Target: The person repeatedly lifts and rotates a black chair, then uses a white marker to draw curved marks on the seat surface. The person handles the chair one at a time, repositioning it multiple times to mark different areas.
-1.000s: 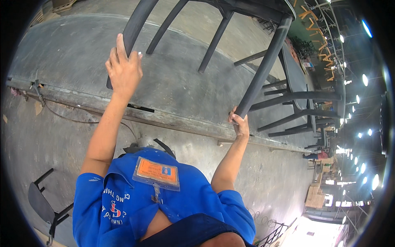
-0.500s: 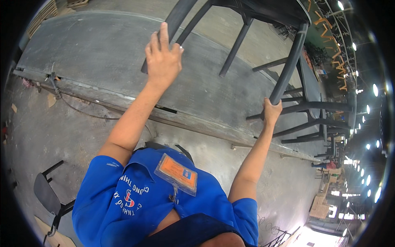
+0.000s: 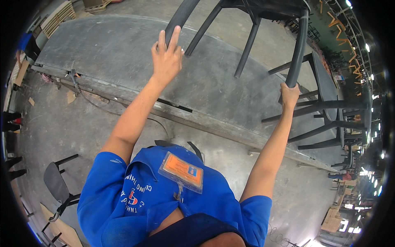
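A black chair [image 3: 267, 9] is tilted over the grey workbench [image 3: 123, 53], with its legs toward me and its upper part cut off by the top of the picture. My left hand [image 3: 168, 59] is on the end of its thick left leg, two fingers stretched along the wood and the thumb on the other side. My right hand [image 3: 290, 95] wraps round the lower end of the thick right leg. Two thinner legs hang between my hands. Whether they touch the bench top cannot be made out.
More black chairs [image 3: 327, 92] stand on the bench, close beyond my right hand. On the floor at lower left is another black chair [image 3: 55, 181]. A cable [image 3: 98, 106] hangs from the bench's near edge. Stacked wooden boards [image 3: 57, 18] lie at the far left.
The whole view has shifted. Against the bench, my right hand and the right leg have moved farther from the near edge. The left leg's tip, seen beside my left hand before, is now hidden.
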Demonstrator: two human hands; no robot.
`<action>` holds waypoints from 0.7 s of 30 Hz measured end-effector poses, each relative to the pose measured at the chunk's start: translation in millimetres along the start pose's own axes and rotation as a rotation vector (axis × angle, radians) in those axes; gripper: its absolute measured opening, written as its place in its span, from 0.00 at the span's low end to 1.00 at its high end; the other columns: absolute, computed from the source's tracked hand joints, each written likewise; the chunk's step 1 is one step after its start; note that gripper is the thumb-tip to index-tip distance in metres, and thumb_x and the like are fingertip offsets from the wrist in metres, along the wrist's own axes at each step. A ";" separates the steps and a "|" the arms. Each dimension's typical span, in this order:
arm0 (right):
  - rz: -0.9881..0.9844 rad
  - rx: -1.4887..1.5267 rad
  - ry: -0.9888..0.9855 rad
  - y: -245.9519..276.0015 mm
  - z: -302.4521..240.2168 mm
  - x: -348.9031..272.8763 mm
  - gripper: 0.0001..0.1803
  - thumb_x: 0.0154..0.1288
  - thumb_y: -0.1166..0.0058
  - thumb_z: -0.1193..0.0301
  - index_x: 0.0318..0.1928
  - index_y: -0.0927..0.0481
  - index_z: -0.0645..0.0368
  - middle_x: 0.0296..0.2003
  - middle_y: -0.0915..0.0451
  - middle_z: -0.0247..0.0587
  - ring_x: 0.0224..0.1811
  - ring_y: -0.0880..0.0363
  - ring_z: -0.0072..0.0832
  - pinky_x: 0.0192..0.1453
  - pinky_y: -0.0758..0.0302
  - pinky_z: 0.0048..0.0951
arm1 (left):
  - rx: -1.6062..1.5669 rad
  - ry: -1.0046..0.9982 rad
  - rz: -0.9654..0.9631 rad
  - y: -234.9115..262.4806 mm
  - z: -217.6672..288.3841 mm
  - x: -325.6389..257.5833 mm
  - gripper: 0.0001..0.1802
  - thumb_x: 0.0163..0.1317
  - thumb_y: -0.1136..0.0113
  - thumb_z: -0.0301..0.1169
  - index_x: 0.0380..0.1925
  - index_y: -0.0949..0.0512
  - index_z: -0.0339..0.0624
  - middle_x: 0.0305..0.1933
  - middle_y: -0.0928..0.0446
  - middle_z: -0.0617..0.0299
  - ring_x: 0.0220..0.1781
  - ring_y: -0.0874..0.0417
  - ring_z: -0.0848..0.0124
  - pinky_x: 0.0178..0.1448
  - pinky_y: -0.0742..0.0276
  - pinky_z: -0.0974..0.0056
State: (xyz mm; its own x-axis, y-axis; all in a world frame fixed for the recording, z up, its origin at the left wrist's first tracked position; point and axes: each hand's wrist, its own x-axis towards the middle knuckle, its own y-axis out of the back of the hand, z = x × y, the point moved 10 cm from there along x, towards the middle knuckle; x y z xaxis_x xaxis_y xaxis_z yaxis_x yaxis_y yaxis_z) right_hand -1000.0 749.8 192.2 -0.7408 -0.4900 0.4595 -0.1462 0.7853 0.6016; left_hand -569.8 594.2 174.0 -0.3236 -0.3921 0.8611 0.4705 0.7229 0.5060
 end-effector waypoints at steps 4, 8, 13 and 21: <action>-0.076 -0.069 -0.067 -10.5 1.9 20.4 0.17 0.45 0.41 0.65 0.35 0.22 0.65 0.25 0.19 0.45 0.30 0.18 0.34 0.38 0.25 0.34 | 0.045 0.017 0.012 -9.7 -2.8 16.2 0.08 0.54 0.37 0.33 0.24 0.20 0.40 0.74 0.45 0.64 0.67 0.42 0.49 0.53 0.36 0.50; -0.095 -0.109 -0.099 -12.5 -0.2 20.8 0.21 0.45 0.41 0.63 0.39 0.22 0.63 0.33 0.17 0.51 0.40 0.17 0.45 0.45 0.24 0.40 | 0.050 0.075 0.025 -10.6 -3.1 19.6 0.08 0.54 0.36 0.33 0.24 0.20 0.40 0.73 0.43 0.67 0.66 0.39 0.50 0.53 0.33 0.50; -0.057 -0.095 -0.006 -2.8 -5.9 -19.7 0.25 0.48 0.41 0.64 0.47 0.28 0.64 0.37 0.19 0.59 0.43 0.20 0.55 0.47 0.25 0.43 | 0.008 0.092 0.141 10.8 -6.0 -10.6 0.07 0.57 0.39 0.33 0.29 0.20 0.41 0.69 0.37 0.67 0.65 0.39 0.50 0.59 0.35 0.53; -0.317 0.499 -0.039 -16.2 33.9 -100.2 0.21 0.51 0.41 0.74 0.45 0.31 0.65 0.25 0.23 0.45 0.27 0.21 0.33 0.35 0.24 0.33 | -0.206 0.454 0.266 37.5 -5.0 -97.8 0.11 0.67 0.48 0.32 0.42 0.25 0.37 0.67 0.36 0.50 0.67 0.39 0.49 0.69 0.46 0.51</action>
State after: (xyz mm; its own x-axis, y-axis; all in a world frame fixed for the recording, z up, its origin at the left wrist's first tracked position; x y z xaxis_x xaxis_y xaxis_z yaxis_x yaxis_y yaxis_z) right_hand -945.6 799.0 114.2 -0.6326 -0.7230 0.2776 -0.6479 0.6904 0.3218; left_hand -516.4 656.8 109.1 0.1928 -0.4499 0.8720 0.6529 0.7222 0.2283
